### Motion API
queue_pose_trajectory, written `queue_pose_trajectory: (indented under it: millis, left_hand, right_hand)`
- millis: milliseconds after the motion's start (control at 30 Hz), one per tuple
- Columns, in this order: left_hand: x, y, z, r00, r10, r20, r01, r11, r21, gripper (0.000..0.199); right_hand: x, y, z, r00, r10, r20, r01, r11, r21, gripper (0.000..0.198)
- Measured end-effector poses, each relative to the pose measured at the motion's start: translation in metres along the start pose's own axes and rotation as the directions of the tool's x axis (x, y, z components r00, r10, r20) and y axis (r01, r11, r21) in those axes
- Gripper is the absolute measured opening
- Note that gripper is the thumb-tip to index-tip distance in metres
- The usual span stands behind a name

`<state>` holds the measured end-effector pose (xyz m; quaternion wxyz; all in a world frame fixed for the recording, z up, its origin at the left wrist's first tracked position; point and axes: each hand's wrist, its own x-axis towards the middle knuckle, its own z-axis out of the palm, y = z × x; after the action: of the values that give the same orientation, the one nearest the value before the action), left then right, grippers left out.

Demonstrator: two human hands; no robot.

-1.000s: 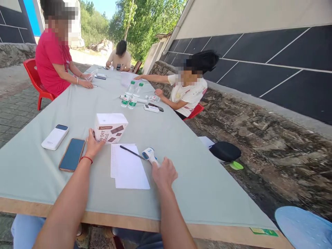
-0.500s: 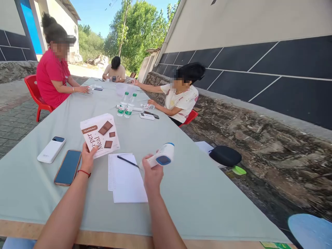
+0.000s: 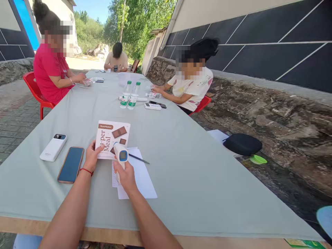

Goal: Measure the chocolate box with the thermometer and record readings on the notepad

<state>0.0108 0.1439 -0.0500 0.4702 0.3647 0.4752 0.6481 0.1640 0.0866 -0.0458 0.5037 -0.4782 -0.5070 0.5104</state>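
Observation:
My left hand point(image 3: 91, 157) grips the lower left edge of a white packet point(image 3: 107, 129) printed "NutriMotion" and "Meal", with pictures of chocolate pieces. The packet is held up above the table, its front towards me. In my right hand point(image 3: 128, 177) is a white and blue infrared thermometer point(image 3: 119, 149), fingers wrapped round its handle. Its small screen faces me, and its head overlaps the packet's lower right part in view; whether they touch I cannot tell. Under my right hand lie white paper sheets point(image 3: 142, 183), with a black pen point(image 3: 139, 158) across them.
Left of my left hand lie a smartphone point(image 3: 71, 165) and a white power bank point(image 3: 53, 148). Two water bottles point(image 3: 129, 97) stand further up the cloth-covered table point(image 3: 197, 193), near another white device point(image 3: 152, 106) and a dark phone. Three other people sit around the far part.
My right hand has brought the thermometer left, in front of the packet, and turned it. The packet is more upright. The person on the right has drawn an outstretched arm back.

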Motion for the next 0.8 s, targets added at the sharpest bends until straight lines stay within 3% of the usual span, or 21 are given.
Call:
queue_pose_trajectory:
  millis: [167,367,567,800]
  left_hand:
    - [0.0017,-0.0013,-0.0005,0.999,-0.003,-0.032,0.004,1.000,0.022,0.068]
    - [-0.0014,0.0053,0.0017,1.000,-0.008,0.001,0.008,0.998,0.057,0.067]
    - [-0.0014,0.0079,0.0034,0.999,-0.031,-0.017,0.032,0.998,0.053,0.068]
    - [-0.0007,0.0050,0.0029,1.000,-0.011,-0.011,0.011,0.999,0.052,0.068]
  right_hand:
    - [-0.0017,-0.0029,0.0020,0.995,0.088,0.039,-0.089,0.996,0.023,0.038]
    - [-0.0039,-0.0038,0.0067,0.999,0.044,-0.002,-0.044,0.997,-0.065,0.031]
    - [-0.0035,-0.0016,0.0079,1.000,0.015,-0.025,-0.017,0.995,-0.097,0.036]
    - [-0.0042,-0.0052,0.0087,0.999,-0.019,-0.032,0.018,0.999,-0.040,0.030]
